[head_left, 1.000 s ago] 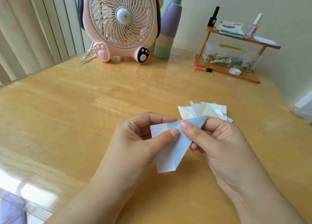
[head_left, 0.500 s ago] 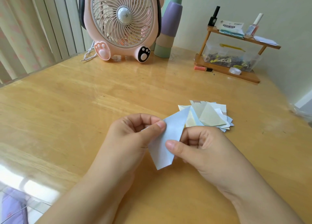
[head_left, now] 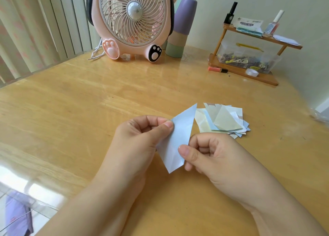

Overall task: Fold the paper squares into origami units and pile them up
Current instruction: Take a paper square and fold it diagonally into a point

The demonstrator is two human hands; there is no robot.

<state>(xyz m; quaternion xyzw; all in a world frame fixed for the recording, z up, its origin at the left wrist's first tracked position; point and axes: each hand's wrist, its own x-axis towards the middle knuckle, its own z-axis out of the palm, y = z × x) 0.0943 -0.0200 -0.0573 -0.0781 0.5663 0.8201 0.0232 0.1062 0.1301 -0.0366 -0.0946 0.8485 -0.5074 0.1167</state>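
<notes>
left hand pinching, right hand pinching

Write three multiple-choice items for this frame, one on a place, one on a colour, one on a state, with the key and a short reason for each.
1. Where does the pile of folded units lie?
A. On the table, just beyond the right hand
B. On the wooden shelf
C. Under the fan

2. What colour is the paper being folded?
A. Pink
B. Light blue
C. Dark green

3. How is the paper held?
A. Lying flat on the table, untouched
B. By the left hand alone
C. Pinched by both hands

Key: 1 A, the pile rests on the table past the knuckles of the right hand. 2 B, the folded piece is pale blue. 3 C, the thumb of the left hand presses its upper edge and the right thumb grips its lower part.
</notes>
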